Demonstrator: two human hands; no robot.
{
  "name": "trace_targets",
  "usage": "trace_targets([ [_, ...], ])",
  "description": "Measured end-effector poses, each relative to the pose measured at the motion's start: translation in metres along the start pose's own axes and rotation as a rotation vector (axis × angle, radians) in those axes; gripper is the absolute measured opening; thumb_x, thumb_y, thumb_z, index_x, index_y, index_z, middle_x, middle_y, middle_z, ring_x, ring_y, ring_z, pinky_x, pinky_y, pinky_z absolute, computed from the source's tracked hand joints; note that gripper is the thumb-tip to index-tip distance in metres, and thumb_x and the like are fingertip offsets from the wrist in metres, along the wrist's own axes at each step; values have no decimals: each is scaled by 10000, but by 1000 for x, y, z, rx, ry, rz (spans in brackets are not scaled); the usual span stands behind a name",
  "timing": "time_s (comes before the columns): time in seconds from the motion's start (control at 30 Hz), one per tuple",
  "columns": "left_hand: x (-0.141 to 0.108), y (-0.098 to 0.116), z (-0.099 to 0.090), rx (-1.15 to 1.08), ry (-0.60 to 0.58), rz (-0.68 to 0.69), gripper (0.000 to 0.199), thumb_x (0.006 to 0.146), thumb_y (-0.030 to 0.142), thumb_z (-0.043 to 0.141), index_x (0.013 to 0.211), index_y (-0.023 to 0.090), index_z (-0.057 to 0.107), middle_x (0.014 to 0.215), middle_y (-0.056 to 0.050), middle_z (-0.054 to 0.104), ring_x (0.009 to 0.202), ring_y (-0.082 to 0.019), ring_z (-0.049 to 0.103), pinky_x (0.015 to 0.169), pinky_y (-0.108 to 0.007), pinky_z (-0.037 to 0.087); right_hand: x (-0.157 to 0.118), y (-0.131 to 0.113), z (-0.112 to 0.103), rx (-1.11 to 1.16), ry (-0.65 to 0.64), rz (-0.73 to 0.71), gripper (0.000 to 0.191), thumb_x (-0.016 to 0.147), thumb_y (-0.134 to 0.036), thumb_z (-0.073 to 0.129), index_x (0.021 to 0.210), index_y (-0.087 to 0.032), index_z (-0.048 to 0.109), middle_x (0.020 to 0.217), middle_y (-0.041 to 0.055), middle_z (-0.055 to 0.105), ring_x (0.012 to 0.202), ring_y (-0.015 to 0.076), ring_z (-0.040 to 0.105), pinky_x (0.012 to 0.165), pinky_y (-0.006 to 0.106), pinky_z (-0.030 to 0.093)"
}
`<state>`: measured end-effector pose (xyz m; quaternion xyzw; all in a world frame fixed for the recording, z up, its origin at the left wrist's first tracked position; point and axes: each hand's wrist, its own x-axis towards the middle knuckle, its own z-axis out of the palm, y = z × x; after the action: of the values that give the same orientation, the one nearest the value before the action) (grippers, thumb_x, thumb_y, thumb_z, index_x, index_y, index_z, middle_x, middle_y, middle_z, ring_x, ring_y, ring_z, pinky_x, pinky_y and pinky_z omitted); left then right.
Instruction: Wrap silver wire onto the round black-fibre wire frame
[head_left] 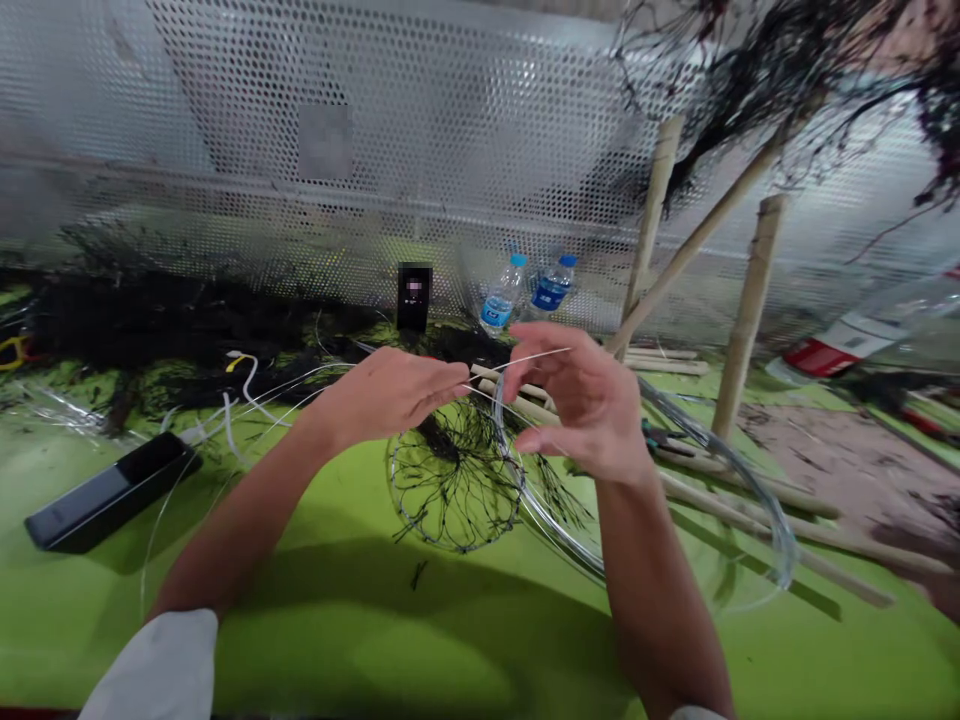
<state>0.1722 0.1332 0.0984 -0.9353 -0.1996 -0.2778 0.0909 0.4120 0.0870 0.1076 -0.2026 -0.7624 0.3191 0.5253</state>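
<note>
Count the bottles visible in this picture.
3. A light-blue-capped bottle and a dark-blue-capped bottle are side by side near the perforated sheet; a red-labelled bottle is at the right, cut off by the picture's edge. Others could be hidden.

A person's two arms, seen from the wearer's own viewpoint. On the left arm, a plain white or very pale grey sleeve point(161, 665) ends around the elbow, over the near edge of the green surface point(420, 650), toward its left. The cloth looks matte, lightly creased, with a fairly straight hem. Past it, the left forearm point(255, 520) is bare and slim, narrowing to the wrist and a bare left hand point(397, 390). The right forearm point(656, 590) is bare too, broadening toward the elbow; its right hand point(592, 400) is ungloved. At that same near edge, only a pale sliver of right cuff point(694, 713) shows.
</note>
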Motion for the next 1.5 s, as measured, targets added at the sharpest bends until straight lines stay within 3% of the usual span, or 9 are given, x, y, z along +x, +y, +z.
trace_targets([
  [0.1, 0, 3, 3, -40, -25, -27, 479, 1111, 422, 225, 981, 189, 623, 702, -3, 670, 581, -129, 605, 541, -265, 319, 1, 3, 4, -67, 54, -109, 426, 774, -289, 872, 1188, -302, 772, 868, 9, 726, 710, 148, 646, 651, 296, 567],
  [0.17, 1, 4, 6, -76, -49, -37, 467, 1110, 417, 243, 967, 184, 622, 697, -2, 659, 576, -130, 599, 546, -267, 322, 3, 3, 6, -140, 109, -182, 320, 799, -209, 848, 1103, -300, 812, 826, 5, 749, 689, 139, 656, 636, 280, 551],
  [0.33, 3, 3, 9, -193, -86, -62, 494, 1108, 417, 238, 927, 169, 624, 673, 0, 606, 581, -133, 565, 578, -270, 353, 4, 3, 12, -264, 233, -279, 252, 851, -91, 767, 992, -286, 839, 813, 7, 770, 584, 114, 655, 518, 254, 503],
  [0.53, 4, 4, 4, -342, -98, -72, 467, 1105, 436, 260, 1061, 176, 645, 762, -5, 656, 622, -118, 577, 615, -242, 411, 4, 6, 18, -246, 294, -316, 184, 921, -187, 714, 1021, -292, 825, 723, -10, 739, 551, 113, 661, 505, 248, 519],
  [0.67, 3, 5, 4, -386, -84, -102, 426, 1103, 427, 283, 1067, 186, 632, 832, -14, 693, 686, -118, 640, 641, -230, 441, 3, 6, 22, -242, 358, -255, 167, 944, -219, 685, 1013, -284, 823, 740, -5, 743, 561, 111, 669, 521, 249, 541],
  [1.1, 5, 8, -2, -407, -85, -99, 415, 1100, 427, 304, 1070, 183, 638, 898, -27, 731, 691, -116, 635, 643, -231, 447, 6, 9, 26, 42, 237, -101, 186, 868, -138, 755, 968, -269, 840, 745, 9, 753, 544, 108, 652, 480, 231, 552],
  [1.3, 6, 10, -2, -472, -37, -49, 403, 1101, 402, 331, 999, 176, 648, 819, -7, 702, 679, -103, 628, 642, -213, 432, 6, 12, 20, 31, 208, -160, 133, 855, -207, 792, 959, -272, 843, 773, 19, 760, 578, 119, 663, 503, 242, 544],
  [1.5, 8, 15, -3, -569, -77, -78, 393, 1098, 395, 341, 1017, 172, 653, 904, -37, 727, 795, -128, 675, 735, -230, 470, 5, 13, 15, -121, 257, -204, 109, 881, -318, 768, 959, -316, 845, 859, 41, 779, 710, 179, 722, 598, 315, 609],
])
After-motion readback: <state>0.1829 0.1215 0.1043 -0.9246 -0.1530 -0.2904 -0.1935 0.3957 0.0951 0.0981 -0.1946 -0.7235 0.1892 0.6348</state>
